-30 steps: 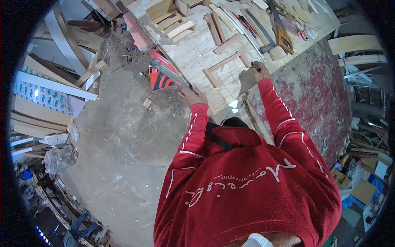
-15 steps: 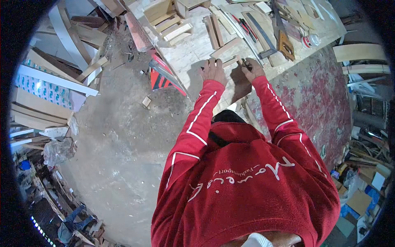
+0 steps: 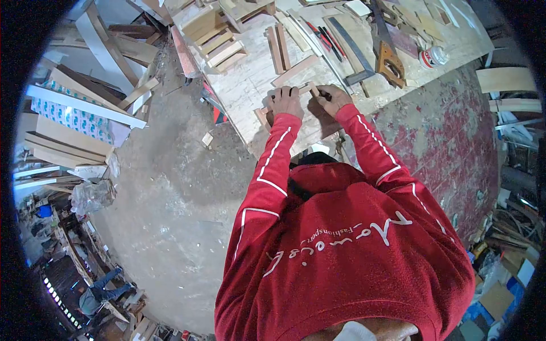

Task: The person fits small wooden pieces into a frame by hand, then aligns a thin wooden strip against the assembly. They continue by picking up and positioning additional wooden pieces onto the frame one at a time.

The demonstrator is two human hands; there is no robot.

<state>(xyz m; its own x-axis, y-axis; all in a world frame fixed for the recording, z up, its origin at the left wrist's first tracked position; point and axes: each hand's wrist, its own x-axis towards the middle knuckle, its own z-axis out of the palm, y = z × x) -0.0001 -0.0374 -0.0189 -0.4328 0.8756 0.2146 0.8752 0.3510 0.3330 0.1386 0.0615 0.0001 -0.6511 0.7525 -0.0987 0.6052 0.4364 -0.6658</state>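
Note:
My left hand [image 3: 285,102] lies over a pale wooden strip [image 3: 261,115], its fingers curled down onto it and covering most of the middle. To its right, my right hand [image 3: 334,100] pinches a short wooden piece [image 3: 314,90] standing at the strip's right end. Both hands are close together above the front part of the workbench [image 3: 250,94], and a dark shadow falls beneath the right one. Just beyond my fingers lies a loose flat wooden strip [image 3: 296,70]. Two narrow brown strips [image 3: 278,48] rest side by side behind it.
On the bench are a try square [image 3: 354,54], red-and-black pencils or pens [image 3: 326,38], a handsaw [image 3: 390,62] and a white tub [image 3: 433,57]. Box-like wooden assemblies [image 3: 226,52] stand at the back left. Boards [image 3: 85,108] lean at the left; scrap wood litters the floor edges.
My left hand has moved slightly left and down, and the strip now shows beneath it. My right hand has shifted left with the short wooden piece. The whole view has turned slightly.

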